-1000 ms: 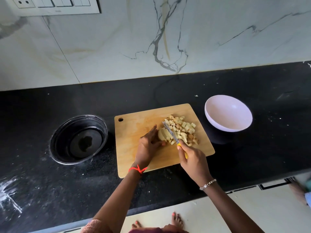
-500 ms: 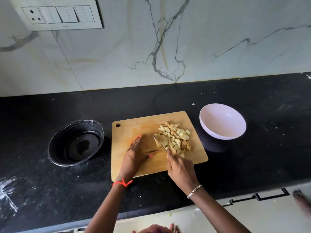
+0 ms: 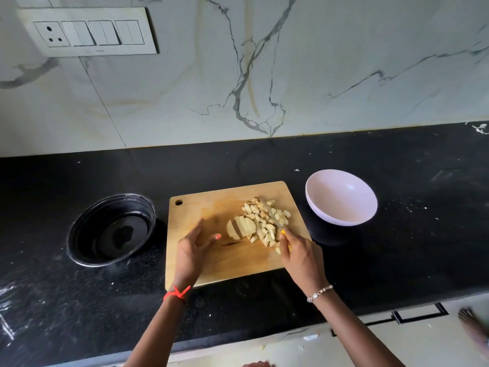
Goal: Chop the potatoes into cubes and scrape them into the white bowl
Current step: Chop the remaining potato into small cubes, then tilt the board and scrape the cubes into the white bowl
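A home kitchen: a black stone worktop (image 3: 410, 247) runs under a veined marble wall (image 3: 344, 62) with a switch plate (image 3: 90, 33), and it carries a wooden board (image 3: 206, 210) of cut potato (image 3: 264, 221), a bowl (image 3: 341, 200) and a dark pan (image 3: 111, 229)

The left hand (image 3: 194, 250) wears a red-orange thread (image 3: 176, 293) tied round the wrist, well back from the fingers, with its knotted ends sticking out. One nail (image 3: 218, 236) at a fingertip is painted orange-pink. The right hand (image 3: 301, 256) has a thin silvery beaded bracelet (image 3: 318, 293) behind the fingers at the wrist. Both forearms (image 3: 156, 329) are bare.
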